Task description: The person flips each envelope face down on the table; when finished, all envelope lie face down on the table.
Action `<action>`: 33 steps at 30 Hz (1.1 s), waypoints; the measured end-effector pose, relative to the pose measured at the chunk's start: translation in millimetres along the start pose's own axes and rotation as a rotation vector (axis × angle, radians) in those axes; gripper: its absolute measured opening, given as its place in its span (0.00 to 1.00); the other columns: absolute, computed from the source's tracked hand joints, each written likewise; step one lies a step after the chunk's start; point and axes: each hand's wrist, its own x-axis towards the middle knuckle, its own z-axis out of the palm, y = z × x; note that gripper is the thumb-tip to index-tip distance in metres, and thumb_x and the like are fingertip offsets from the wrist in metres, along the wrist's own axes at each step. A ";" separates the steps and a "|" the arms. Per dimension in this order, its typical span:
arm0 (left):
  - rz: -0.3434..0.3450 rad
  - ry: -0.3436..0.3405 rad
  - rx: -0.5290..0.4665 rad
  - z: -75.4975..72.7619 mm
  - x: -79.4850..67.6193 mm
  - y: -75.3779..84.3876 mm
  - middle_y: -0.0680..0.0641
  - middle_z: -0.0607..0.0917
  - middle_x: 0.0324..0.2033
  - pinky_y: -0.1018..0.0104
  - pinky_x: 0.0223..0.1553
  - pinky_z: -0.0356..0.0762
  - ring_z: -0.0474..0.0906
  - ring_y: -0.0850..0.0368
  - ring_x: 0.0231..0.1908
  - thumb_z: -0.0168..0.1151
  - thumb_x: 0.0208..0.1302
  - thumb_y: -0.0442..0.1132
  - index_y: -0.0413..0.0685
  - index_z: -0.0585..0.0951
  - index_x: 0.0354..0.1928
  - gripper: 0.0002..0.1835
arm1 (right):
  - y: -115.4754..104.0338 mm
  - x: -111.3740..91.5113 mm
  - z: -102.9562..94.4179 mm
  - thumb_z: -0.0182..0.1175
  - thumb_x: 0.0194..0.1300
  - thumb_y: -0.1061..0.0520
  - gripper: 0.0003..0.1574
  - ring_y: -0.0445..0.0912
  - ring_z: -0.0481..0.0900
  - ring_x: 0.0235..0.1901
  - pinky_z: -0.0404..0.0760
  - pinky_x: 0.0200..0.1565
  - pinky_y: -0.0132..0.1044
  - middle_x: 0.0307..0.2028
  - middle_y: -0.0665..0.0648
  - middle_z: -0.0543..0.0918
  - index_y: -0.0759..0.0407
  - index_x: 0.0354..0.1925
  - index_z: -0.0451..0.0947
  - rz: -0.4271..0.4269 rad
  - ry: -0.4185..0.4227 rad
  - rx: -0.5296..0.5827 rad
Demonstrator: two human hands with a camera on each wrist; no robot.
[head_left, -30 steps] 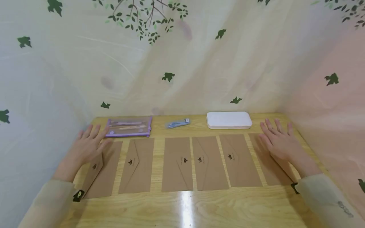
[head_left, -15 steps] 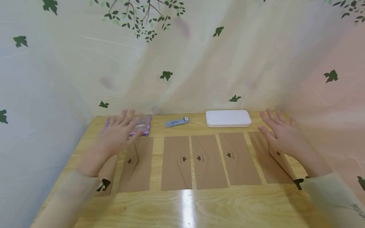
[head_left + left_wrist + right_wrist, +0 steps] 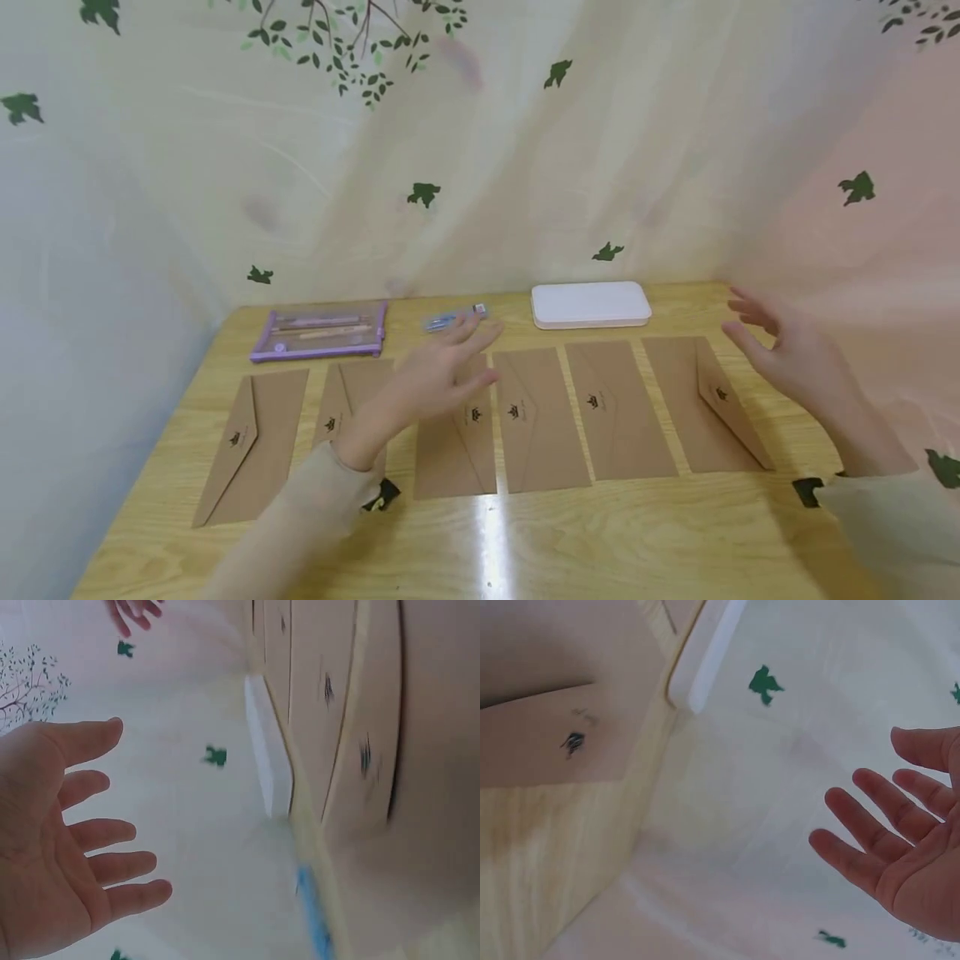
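My left hand [image 3: 427,379] hovers over the third brown envelope [image 3: 453,454] from the left, fingers spread and holding nothing; its wrist covers part of the second envelope [image 3: 345,392]. In the left wrist view the left palm [image 3: 45,877] faces the camera with all fingers apart. To the right of the rightmost envelope [image 3: 675,400], my right hand [image 3: 802,367] is raised with relaxed fingers and an unfilled palm, also seen in the right wrist view as an open hand [image 3: 907,840]. Several envelopes lie side by side, each with a flap and a small black crown print.
Behind the envelopes lie a clear pencil pouch [image 3: 322,333] with purple edging, a small blue packaged item [image 3: 442,321] partly behind left fingertips, and a white flat case [image 3: 591,305]. A leaf-patterned cloth [image 3: 480,167] rises at the back and sides of the wooden table [image 3: 600,542].
My left hand has swept right from the leftmost envelope to the third, uncovering the pouch and the leftmost envelope. My right hand has shifted right, off the rightmost envelope, and turned.
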 end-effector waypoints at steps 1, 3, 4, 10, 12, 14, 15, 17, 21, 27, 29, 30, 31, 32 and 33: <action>0.015 -0.004 -0.035 7.3 3.9 3.7 0.37 0.58 0.76 0.46 0.69 0.66 0.67 0.40 0.69 0.57 0.76 0.53 0.52 0.64 0.77 0.33 | 5.2 -1.4 -0.3 0.61 0.74 0.54 0.37 0.64 0.82 0.49 0.78 0.42 0.21 0.60 0.73 0.77 0.58 0.76 0.62 0.011 -0.010 0.016; 0.036 -0.017 -0.103 22.0 11.6 11.4 0.37 0.60 0.75 0.53 0.58 0.79 0.80 0.46 0.57 0.60 0.75 0.50 0.53 0.65 0.77 0.32 | 15.5 -5.2 -0.5 0.61 0.74 0.54 0.37 0.71 0.77 0.53 0.71 0.44 0.12 0.59 0.74 0.78 0.62 0.75 0.63 0.034 -0.035 0.032; 0.056 -0.023 -0.128 29.1 15.4 15.4 0.36 0.61 0.74 0.57 0.53 0.82 0.85 0.49 0.45 0.61 0.74 0.46 0.52 0.66 0.76 0.32 | 20.8 -7.0 0.4 0.62 0.74 0.55 0.37 0.70 0.78 0.52 0.65 0.40 0.08 0.58 0.74 0.78 0.65 0.74 0.63 0.033 -0.040 0.032; 0.123 -0.067 -0.275 75.3 40.1 38.1 0.37 0.70 0.70 0.67 0.54 0.79 0.82 0.49 0.54 0.66 0.70 0.37 0.46 0.71 0.73 0.31 | 49.6 -20.3 8.0 0.62 0.74 0.52 0.37 0.25 0.79 0.40 0.77 0.31 0.21 0.57 0.73 0.79 0.67 0.73 0.64 0.122 -0.117 0.054; 0.134 -0.062 -0.338 90.5 48.5 45.1 0.39 0.75 0.67 0.66 0.64 0.72 0.77 0.49 0.62 0.67 0.69 0.37 0.42 0.73 0.70 0.29 | 56.9 -23.7 10.8 0.62 0.74 0.50 0.39 0.14 0.67 0.40 0.78 0.32 0.25 0.58 0.73 0.79 0.66 0.73 0.64 0.165 -0.150 0.069; 0.122 -0.060 -0.431 102.7 56.5 53.4 0.40 0.78 0.64 0.66 0.65 0.71 0.80 0.48 0.58 0.67 0.69 0.35 0.39 0.76 0.67 0.26 | 62.7 -25.5 13.6 0.62 0.74 0.48 0.40 0.20 0.73 0.42 0.80 0.33 0.29 0.59 0.72 0.78 0.66 0.73 0.63 0.190 -0.180 0.064; 0.098 -0.066 -0.485 108.1 60.1 57.7 0.40 0.79 0.63 0.66 0.63 0.73 0.82 0.48 0.55 0.67 0.69 0.35 0.38 0.76 0.66 0.25 | 65.2 -26.1 14.8 0.61 0.74 0.48 0.40 0.27 0.78 0.44 0.82 0.35 0.33 0.60 0.73 0.77 0.67 0.74 0.62 0.200 -0.200 0.072; 0.025 -0.072 -0.594 118.3 67.1 65.1 0.40 0.80 0.62 0.68 0.57 0.78 0.85 0.48 0.49 0.66 0.69 0.33 0.37 0.78 0.64 0.23 | 70.1 -26.1 17.0 0.61 0.75 0.48 0.41 0.46 0.84 0.49 0.85 0.38 0.40 0.61 0.75 0.75 0.69 0.74 0.60 0.211 -0.233 0.080; -0.146 -0.072 -0.726 134.7 81.4 75.5 0.40 0.83 0.57 0.75 0.48 0.80 0.85 0.52 0.50 0.66 0.68 0.34 0.37 0.81 0.60 0.19 | 78.8 -23.1 21.7 0.59 0.76 0.51 0.41 0.64 0.84 0.46 0.87 0.39 0.45 0.59 0.80 0.73 0.77 0.72 0.58 0.262 -0.301 0.138; -0.371 -0.099 -0.915 151.5 106.5 82.8 0.45 0.88 0.41 0.65 0.28 0.86 0.86 0.58 0.33 0.67 0.67 0.32 0.34 0.82 0.56 0.17 | 88.7 -16.2 27.3 0.58 0.76 0.53 0.41 0.45 0.84 0.33 0.87 0.33 0.39 0.55 0.81 0.76 0.84 0.68 0.56 0.359 -0.398 0.167; -0.440 -0.100 -0.979 153.2 114.7 84.8 0.48 0.88 0.36 0.61 0.26 0.87 0.86 0.55 0.30 0.67 0.66 0.30 0.32 0.82 0.55 0.16 | 91.4 -14.9 29.4 0.58 0.76 0.55 0.41 0.43 0.82 0.31 0.87 0.32 0.40 0.54 0.81 0.77 0.87 0.67 0.55 0.377 -0.421 0.185; -0.469 -0.099 -1.004 153.7 118.9 85.9 0.48 0.88 0.34 0.60 0.25 0.87 0.86 0.52 0.30 0.66 0.66 0.29 0.31 0.82 0.55 0.16 | 92.9 -14.3 30.6 0.58 0.76 0.56 0.40 0.43 0.82 0.30 0.87 0.32 0.40 0.53 0.82 0.77 0.88 0.67 0.55 0.382 -0.429 0.194; -0.499 -0.098 -1.025 153.9 122.8 87.1 0.49 0.87 0.32 0.59 0.26 0.87 0.87 0.50 0.30 0.66 0.66 0.28 0.31 0.82 0.54 0.15 | 94.3 -13.9 31.6 0.58 0.76 0.58 0.40 0.42 0.81 0.29 0.87 0.31 0.40 0.53 0.82 0.77 0.89 0.66 0.54 0.386 -0.435 0.206; -0.522 -0.092 -1.038 154.2 126.9 88.5 0.48 0.87 0.31 0.57 0.26 0.87 0.87 0.48 0.31 0.66 0.66 0.27 0.31 0.82 0.53 0.15 | 95.4 -13.5 32.3 0.57 0.76 0.58 0.40 0.42 0.80 0.28 0.87 0.31 0.40 0.53 0.82 0.77 0.89 0.66 0.54 0.391 -0.442 0.218; -0.546 -0.084 -1.055 154.9 130.7 89.7 0.48 0.87 0.30 0.56 0.27 0.87 0.87 0.45 0.32 0.66 0.65 0.27 0.31 0.83 0.52 0.14 | 96.3 -13.1 32.9 0.57 0.76 0.58 0.40 0.42 0.79 0.27 0.86 0.30 0.39 0.52 0.82 0.77 0.90 0.66 0.53 0.399 -0.447 0.230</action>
